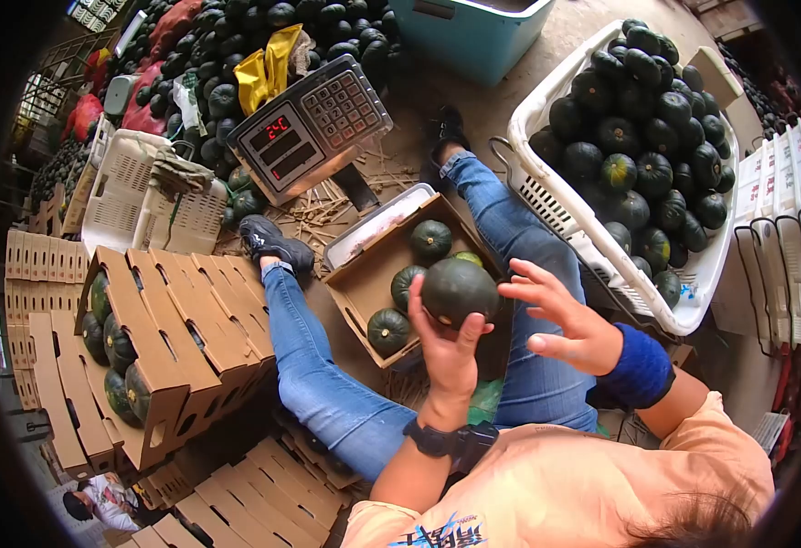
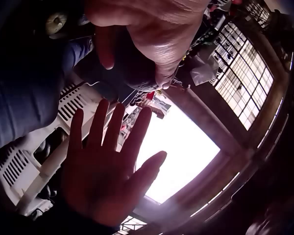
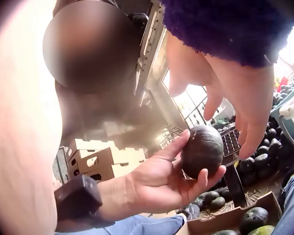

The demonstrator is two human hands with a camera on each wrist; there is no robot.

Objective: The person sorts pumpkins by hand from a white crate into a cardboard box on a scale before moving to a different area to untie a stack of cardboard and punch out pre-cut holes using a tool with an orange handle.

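Note:
My left hand (image 1: pixel 446 361) holds a round, dark green pumpkin (image 1: pixel 460 292), fingers and thumb curled about its near side. In the right wrist view the same pumpkin (image 3: pixel 203 152) sits between thumb and fingertips, its lower side on the palm. Just to its right, my right hand (image 1: pixel 565 324) is raised with fingers spread, gripping nothing. The left wrist view shows that right hand (image 2: pixel 108 171) with straight fingers. Beneath the held pumpkin is an open cardboard box (image 1: pixel 350 297) with several pumpkins inside, one of them (image 1: pixel 389 331) near its front corner.
A digital scale (image 1: pixel 309 128) with red digits stands beyond the box. At the right, a white crate (image 1: pixel 519 164) is heaped with pumpkins. Slotted cardboard boxes (image 1: pixel 190 320) stand at the left, some holding pumpkins. A blue tub (image 1: pixel 473 41) stands at the back.

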